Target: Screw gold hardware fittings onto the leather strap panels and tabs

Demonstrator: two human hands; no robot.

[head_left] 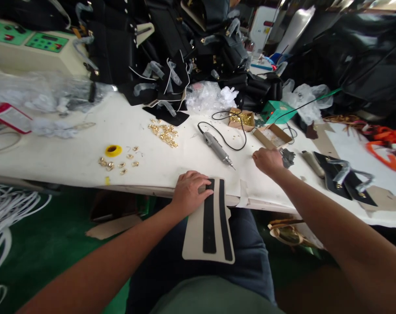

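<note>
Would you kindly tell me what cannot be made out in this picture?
In the head view:
Right hand: its own back hides whether the fingers hold anything.
Beige panel: the left hand covers its upper left part.
Red packet: blur hides any print on its label.
White cords: the picture's left edge cuts them off.

A bag-making workshop — power screwdriver point(218, 149), gold-coloured fittings point(167, 138) and black bags point(113, 43) (some handles point(84, 39) plastic-wrapped) crowd the worktable point(67, 159).

Left hand point(191, 192) palm-down, thumb apart; right hand point(267, 161) farther out, seemingly curled.
</note>
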